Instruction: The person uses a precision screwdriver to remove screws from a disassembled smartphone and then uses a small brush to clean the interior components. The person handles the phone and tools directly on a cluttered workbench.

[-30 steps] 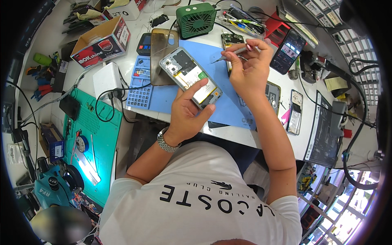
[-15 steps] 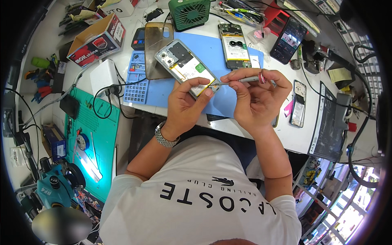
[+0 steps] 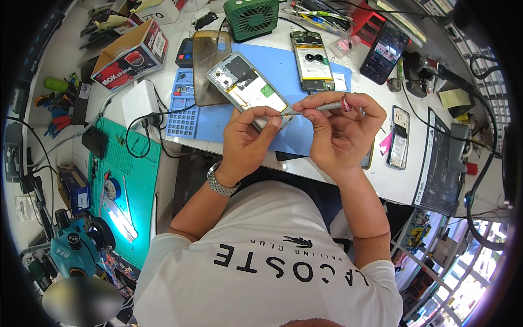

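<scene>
My left hand [image 3: 249, 133] grips the lower end of an opened phone [image 3: 248, 82], its back off and the white battery and black inner cover showing. In my right hand [image 3: 346, 128] is a slim grey screwdriver [image 3: 327, 106] with a red ring near its top end. The tip of the screwdriver points at the phone's lower edge, close to my left fingertips; whether it sits in a screw is too small to tell. Beneath the phone lies a blue work mat [image 3: 210, 129]. A translucent brown phone case [image 3: 212, 62] lies just left of the phone.
Another opened phone [image 3: 312, 62] lies at the mat's far side, with a green fan [image 3: 251, 20] behind. A lit phone [image 3: 385, 53] and a phone frame [image 3: 399, 139] lie to the right. At left are an open cardboard box [image 3: 131, 57], a white adapter [image 3: 139, 103] and a teal microscope [image 3: 76, 250].
The screwdriver and right hand have shifted very slightly left. The phone stays in my left hand, almost in the same place.
</scene>
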### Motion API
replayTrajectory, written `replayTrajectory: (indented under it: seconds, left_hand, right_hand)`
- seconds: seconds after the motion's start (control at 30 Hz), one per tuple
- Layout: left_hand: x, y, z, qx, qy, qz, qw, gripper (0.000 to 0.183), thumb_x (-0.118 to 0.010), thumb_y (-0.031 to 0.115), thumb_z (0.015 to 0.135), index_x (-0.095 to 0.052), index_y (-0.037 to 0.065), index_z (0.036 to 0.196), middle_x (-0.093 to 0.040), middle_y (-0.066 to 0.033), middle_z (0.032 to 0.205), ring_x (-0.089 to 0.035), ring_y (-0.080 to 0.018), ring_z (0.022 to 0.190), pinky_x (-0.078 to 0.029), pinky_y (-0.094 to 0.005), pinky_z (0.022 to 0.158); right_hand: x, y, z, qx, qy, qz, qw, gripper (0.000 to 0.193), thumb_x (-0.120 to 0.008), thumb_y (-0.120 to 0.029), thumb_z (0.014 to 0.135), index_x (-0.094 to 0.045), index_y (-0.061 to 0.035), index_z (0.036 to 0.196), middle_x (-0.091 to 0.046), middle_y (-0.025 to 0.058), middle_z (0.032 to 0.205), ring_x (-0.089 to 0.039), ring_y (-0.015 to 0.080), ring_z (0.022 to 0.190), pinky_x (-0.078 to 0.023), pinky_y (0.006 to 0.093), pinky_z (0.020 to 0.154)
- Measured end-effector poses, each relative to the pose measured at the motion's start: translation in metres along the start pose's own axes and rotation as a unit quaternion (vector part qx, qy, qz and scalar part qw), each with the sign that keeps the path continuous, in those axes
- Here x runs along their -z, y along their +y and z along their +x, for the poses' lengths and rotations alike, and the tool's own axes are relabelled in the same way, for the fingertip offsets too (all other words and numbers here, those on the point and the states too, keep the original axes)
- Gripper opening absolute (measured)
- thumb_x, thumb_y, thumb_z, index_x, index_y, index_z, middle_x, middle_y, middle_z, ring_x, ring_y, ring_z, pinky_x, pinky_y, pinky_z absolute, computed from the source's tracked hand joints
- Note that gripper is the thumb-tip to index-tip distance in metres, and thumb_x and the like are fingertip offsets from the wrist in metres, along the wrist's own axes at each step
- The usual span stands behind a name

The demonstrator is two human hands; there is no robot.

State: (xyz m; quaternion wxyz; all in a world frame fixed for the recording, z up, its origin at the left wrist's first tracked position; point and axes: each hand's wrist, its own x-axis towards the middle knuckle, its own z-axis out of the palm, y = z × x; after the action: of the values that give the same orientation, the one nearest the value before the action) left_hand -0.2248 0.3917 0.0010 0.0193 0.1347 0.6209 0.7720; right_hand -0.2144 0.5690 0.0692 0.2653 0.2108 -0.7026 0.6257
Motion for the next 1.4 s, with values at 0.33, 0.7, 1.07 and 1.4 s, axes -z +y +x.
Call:
replayTrajectory:
  seconds: [0.33, 0.7, 1.07, 1.4]
  left_hand:
    - [0.003, 0.0, 0.0, 0.01, -0.02, 0.014, 1.0, 0.022, -0.073, 0.003, 0.099, -0.069, -0.005, 0.119, -0.06, -0.0062, 0.122, -0.063, -0.0126, 0.11, -0.059, -0.0282, 0.091]
    - [0.0, 0.002, 0.001, 0.002, -0.02, -0.014, 1.0, 0.041, -0.069, -0.006, 0.098, -0.061, -0.006, 0.139, -0.056, -0.0112, 0.136, -0.06, -0.0191, 0.126, -0.054, -0.0324, 0.105]
    - [0.0, 0.006, 0.0, -0.001, -0.021, -0.002, 1.0, 0.042, -0.07, -0.004, 0.097, -0.062, -0.006, 0.139, -0.055, -0.0121, 0.136, -0.059, -0.0193, 0.126, -0.052, -0.0331, 0.106]
    - [-0.005, 0.006, -0.001, 0.059, -0.024, -0.03, 0.998, 0.047, -0.065, -0.01, 0.098, -0.056, -0.006, 0.143, -0.059, -0.0125, 0.136, -0.062, -0.0204, 0.123, -0.055, -0.0347, 0.105]
  right_hand:
    - [0.001, 0.003, -0.004, 0.004, 0.002, 0.005, 1.0, 0.057, -0.056, 0.024, 0.091, -0.027, -0.0044, 0.132, -0.065, 0.0231, 0.106, -0.073, 0.0258, 0.094, -0.063, 0.0312, 0.079]
    - [0.005, 0.019, -0.009, -0.011, 0.037, -0.029, 0.999, 0.055, -0.06, 0.023, 0.091, -0.03, -0.0037, 0.13, -0.064, 0.0217, 0.107, -0.072, 0.0245, 0.096, -0.061, 0.0297, 0.08]
    - [0.005, 0.025, -0.01, -0.026, 0.027, -0.034, 0.999, 0.055, -0.06, 0.023, 0.092, -0.031, -0.0041, 0.13, -0.063, 0.0198, 0.107, -0.072, 0.0236, 0.096, -0.06, 0.0289, 0.079]
    - [0.011, 0.021, -0.008, -0.004, 0.109, -0.079, 0.991, 0.03, -0.07, 0.018, 0.085, -0.066, 0.0008, 0.11, -0.073, 0.0137, 0.1, -0.076, 0.0203, 0.094, -0.062, 0.032, 0.082]
